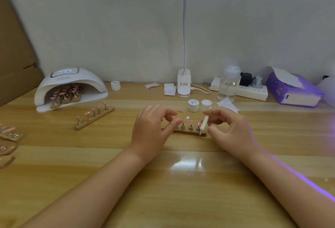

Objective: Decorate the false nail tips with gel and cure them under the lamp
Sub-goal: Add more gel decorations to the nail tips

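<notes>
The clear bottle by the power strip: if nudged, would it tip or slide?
The clear bottle is tall and narrow, so it probably tips sooner than slides. It looks mostly empty, so likely light. The table is glossy, so a low push might slide it.

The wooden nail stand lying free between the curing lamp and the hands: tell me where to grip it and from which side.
Grip the wooden nail stand by the long edges of its base bar, near the middle, coming from above and the front. The pink tips stand upright on pegs along its top, so pinching low on the bar probably keeps fingers off them.
</notes>
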Demonstrator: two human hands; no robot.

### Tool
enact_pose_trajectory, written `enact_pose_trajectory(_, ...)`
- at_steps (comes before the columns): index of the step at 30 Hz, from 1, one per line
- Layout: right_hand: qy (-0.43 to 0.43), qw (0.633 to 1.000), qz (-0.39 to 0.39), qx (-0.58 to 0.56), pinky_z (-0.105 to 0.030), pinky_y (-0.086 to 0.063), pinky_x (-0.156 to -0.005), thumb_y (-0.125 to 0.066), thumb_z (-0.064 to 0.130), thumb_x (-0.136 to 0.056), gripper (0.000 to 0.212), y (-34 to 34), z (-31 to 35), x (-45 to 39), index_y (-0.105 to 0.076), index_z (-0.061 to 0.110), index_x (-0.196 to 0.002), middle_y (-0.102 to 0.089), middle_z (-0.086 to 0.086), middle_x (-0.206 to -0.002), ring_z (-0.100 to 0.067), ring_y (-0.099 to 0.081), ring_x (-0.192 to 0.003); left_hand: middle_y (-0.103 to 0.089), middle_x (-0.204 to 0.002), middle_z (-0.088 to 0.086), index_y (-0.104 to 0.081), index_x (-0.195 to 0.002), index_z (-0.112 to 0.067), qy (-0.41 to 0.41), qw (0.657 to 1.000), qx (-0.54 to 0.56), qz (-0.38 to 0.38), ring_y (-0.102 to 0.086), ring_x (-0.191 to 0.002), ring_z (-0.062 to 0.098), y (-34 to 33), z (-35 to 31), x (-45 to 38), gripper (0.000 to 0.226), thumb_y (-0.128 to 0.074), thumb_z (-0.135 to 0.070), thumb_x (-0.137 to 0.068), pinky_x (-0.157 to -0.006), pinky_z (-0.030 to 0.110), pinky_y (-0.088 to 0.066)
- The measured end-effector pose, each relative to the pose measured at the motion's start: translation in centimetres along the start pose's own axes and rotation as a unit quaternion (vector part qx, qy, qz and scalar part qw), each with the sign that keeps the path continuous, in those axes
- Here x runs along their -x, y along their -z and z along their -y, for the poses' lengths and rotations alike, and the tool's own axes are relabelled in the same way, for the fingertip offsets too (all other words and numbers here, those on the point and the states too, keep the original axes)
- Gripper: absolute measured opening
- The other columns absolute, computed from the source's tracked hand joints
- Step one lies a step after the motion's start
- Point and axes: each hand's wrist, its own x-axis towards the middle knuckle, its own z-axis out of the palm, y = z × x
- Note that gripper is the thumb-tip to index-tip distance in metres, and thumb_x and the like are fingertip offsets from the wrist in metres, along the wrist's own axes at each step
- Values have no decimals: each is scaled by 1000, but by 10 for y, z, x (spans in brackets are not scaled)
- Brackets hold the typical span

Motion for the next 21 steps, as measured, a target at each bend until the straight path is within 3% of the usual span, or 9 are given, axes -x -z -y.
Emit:
enact_pose_trajectory(5, -7, 997, 26, -73, -29, -53, -71, -49, -13, -78, 52, -6, 14, 5, -68, 29, -101, -72, 14, -82, -2, -67, -83, -62, -75, -8, -67, -93, -13, -81, 997, 3, -1, -47, -72, 3, -8, -8, 6, 32, -63, -42, -79, -70, 31, -41)
enact_pose_trajectory(7, -4, 992, 59, -112, -21, -53, -71, -43, -15, -80, 53, -10, 16, 8, -68, 24, -106, -73, 11, -86, -3, -67, -87, -61, -82, -13, -66, -95, -15, -96, 995, 29, 5, -48, -74, 2, -9, -10, 8, 33, -65, -43, -78, -72, 30, -42)
enact_pose_trajectory(11, 13, 982, 109, -151, -20, -51, -82, -37, -13, -76, 52, -18, 22, 10, -67, 9, -112, -73, 1, -96, -10, -68, -94, -63, -95, -13, -55, -101, -28, -89, 991, 93, 38, -57, -81, 9, -11, -15, 10, 29, -65, -43, -78, -75, 30, -49)
enact_pose_trajectory(14, 18, 984, 113, -140, -24, -50, -89, -38, -9, -74, 52, -20, 23, 11, -67, 8, -113, -73, 0, -100, -9, -66, -100, -66, -92, -6, -63, -97, -16, -94, 988, 114, 31, -57, -82, 9, -13, -12, 11, 23, -64, -33, -81, -73, 27, -49)
enact_pose_trajectory(16, 21, 986, 107, -123, -30, -53, -85, -40, -4, -73, 52, -21, 21, 13, -66, 12, -116, -73, 2, -97, -13, -68, -93, -63, -94, -9, -68, -93, -6, -91, 989, 119, 16, -58, -83, 9, -13, -10, 11, 23, -63, -26, -83, -74, 27, -49)
enact_pose_trajectory(19, 45, 994, 54, -86, -43, -53, -70, -50, -4, -76, 52, -24, 19, 15, -60, 22, -120, -73, 6, -85, -31, -66, -72, -64, -94, -11, -71, -96, -5, -87, 989, 117, -16, -61, -83, 9, -14, -8, 10, 19, -68, -18, -83, -77, 22, -48)
enact_pose_trajectory(21, 64, 996, -13, -67, -40, -53, -62, -53, 4, -76, 45, -23, 19, 15, -60, 29, -114, -71, 4, -74, -26, -65, -64, -65, -94, -12, -70, -102, -10, -59, 989, 133, -37, -62, -85, 7, -13, -8, 9, 22, -70, -20, -83, -79, 18, -47)
